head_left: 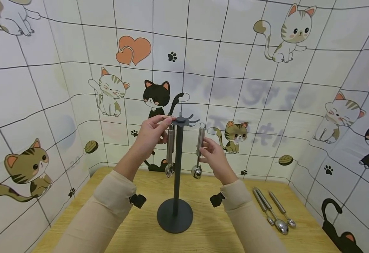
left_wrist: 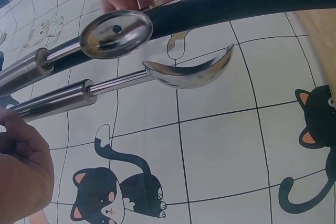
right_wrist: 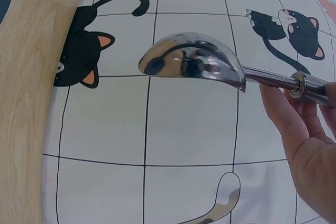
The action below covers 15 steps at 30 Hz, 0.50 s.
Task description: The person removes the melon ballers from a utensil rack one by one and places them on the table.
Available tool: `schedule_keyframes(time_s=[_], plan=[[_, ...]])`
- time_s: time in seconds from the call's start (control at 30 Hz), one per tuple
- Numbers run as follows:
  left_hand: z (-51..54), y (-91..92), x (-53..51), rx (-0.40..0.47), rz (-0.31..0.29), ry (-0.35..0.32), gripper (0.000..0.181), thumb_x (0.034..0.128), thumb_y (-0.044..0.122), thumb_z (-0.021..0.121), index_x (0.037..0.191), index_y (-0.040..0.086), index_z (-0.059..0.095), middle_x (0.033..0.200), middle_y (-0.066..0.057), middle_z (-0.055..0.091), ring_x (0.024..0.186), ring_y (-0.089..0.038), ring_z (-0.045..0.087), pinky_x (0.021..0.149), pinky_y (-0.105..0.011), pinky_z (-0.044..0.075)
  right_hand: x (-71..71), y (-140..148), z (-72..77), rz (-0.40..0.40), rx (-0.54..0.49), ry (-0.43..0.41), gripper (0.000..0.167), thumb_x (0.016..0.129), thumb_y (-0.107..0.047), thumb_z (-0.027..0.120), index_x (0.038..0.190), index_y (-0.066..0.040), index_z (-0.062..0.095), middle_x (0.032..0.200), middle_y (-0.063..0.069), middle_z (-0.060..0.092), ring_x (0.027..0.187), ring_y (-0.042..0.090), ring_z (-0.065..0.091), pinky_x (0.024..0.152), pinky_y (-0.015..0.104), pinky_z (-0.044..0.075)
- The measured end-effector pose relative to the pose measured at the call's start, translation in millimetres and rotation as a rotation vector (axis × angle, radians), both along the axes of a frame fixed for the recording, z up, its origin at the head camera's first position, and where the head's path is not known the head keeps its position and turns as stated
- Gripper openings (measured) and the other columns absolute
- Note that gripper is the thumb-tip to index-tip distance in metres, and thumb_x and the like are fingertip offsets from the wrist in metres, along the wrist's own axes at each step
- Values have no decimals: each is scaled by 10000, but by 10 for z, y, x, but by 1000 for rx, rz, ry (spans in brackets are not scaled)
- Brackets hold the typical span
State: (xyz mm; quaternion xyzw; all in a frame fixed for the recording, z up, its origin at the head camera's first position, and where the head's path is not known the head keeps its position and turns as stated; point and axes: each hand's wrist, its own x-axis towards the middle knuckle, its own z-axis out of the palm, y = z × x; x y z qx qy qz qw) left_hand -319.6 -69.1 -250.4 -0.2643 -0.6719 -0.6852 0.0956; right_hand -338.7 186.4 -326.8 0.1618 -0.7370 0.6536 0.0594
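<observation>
A dark rack (head_left: pixel 177 168) with a round base stands upright, curved hooks at its top. My left hand (head_left: pixel 151 137) pinches the left side of that top with thumb and fingertips. Just under it hang utensils with steel handles; the left wrist view shows a round-bowled spoon (left_wrist: pixel 116 34) and a deeper, curved one (left_wrist: pixel 191 72), the hand (left_wrist: pixel 23 169) beside its handle. To the right of the pole, my right hand (head_left: pixel 215 158) holds a steel ladle (head_left: pixel 196 172) by its handle, bowl down, its ring end level with the hooks and apart from them.
On the right of the wooden table (head_left: pixel 134 218) lie several steel utensils side by side, among them a large spoon (head_left: pixel 281 226) and a smaller one (head_left: pixel 291 222). A white sheet with a black grid and cartoon cats (head_left: pixel 157 95) stands behind the table and at both sides.
</observation>
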Motion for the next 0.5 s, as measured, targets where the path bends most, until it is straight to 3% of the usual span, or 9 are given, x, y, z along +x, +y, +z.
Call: schedule_keyframes(time_s=[0.5], plan=[[14, 29, -8, 3, 5, -17, 314, 1039, 323, 605, 1267, 124, 690, 770, -32, 538, 564, -163, 494, 563, -281, 415, -1, 328, -188, -32, 51, -41, 549, 1080, -89, 488, 1590, -70, 287, 1437, 226, 451, 1303, 371, 500, 958, 484, 530]])
